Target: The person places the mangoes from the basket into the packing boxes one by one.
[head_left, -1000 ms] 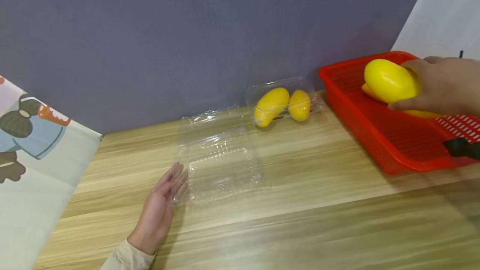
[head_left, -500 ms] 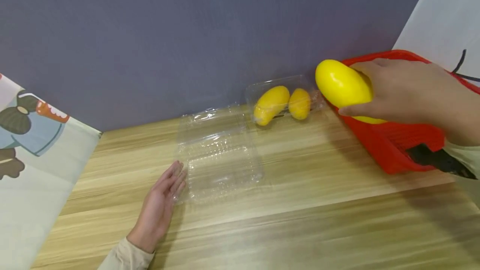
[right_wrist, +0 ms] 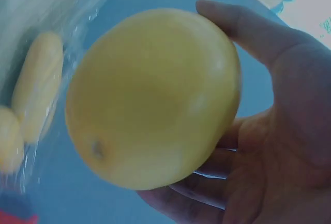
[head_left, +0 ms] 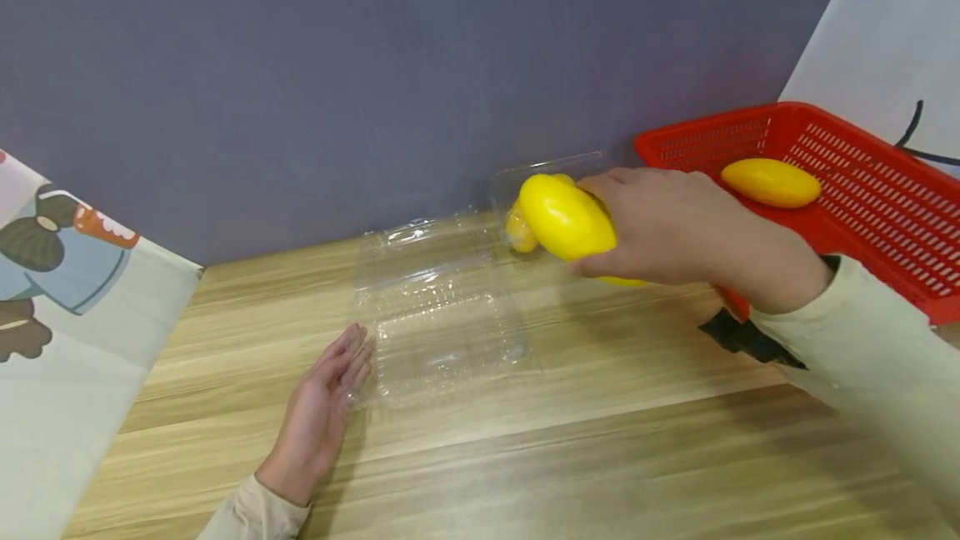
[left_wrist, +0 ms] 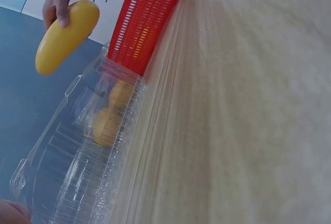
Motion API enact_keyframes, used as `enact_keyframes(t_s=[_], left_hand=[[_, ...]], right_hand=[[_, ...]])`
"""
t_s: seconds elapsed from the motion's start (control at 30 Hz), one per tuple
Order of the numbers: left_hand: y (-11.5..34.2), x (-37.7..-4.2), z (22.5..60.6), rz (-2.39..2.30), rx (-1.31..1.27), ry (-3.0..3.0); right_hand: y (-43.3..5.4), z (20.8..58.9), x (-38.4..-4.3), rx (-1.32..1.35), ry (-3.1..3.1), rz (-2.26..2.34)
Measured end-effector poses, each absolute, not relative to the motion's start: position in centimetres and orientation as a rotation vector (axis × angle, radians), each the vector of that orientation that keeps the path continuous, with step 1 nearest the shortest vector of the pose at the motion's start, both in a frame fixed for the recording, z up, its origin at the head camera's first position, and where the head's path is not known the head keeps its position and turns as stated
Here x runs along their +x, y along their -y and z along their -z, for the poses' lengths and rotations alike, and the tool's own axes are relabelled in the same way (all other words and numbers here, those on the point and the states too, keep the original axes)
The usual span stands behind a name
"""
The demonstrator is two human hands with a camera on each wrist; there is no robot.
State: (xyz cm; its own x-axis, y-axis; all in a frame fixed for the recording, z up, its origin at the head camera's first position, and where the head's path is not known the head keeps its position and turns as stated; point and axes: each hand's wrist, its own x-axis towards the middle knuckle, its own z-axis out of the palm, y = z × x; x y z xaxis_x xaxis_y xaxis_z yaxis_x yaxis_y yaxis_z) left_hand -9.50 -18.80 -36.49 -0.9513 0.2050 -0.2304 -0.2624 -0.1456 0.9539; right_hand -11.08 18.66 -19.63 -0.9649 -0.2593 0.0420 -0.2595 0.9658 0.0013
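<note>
My right hand (head_left: 667,227) grips a large yellow mango (head_left: 566,219), thumb on one side and fingers on the other. It is held up over the table, overlapping the far clear plastic box (head_left: 551,163) in the head view. In the right wrist view the held mango (right_wrist: 155,100) fills the middle. Two smaller mangoes lie in the far box, partly hidden in the head view; one mango (left_wrist: 106,127) shows through the plastic in the left wrist view. My left hand (head_left: 318,407) rests with straight fingers against the left edge of an open clear clamshell container (head_left: 442,348).
A red plastic basket (head_left: 885,161) stands at the right, with another mango (head_left: 772,182) inside. A grey-blue wall (head_left: 375,90) rises behind the wooden table (head_left: 525,465). Printed panels flank both sides.
My right hand has carried the large mango leftward out of the red basket to the front of the far box. The left hand has stayed in place.
</note>
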Motion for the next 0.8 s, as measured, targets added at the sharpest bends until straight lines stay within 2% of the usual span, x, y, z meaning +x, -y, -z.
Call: enact_keyframes(t_s=[0.8], left_hand=[[18.8,-9.6,36.9,-2.154,-0.058,-1.863]], right_hand=[[-9.3,24.8,-13.2,0.707,3.069,-0.166]])
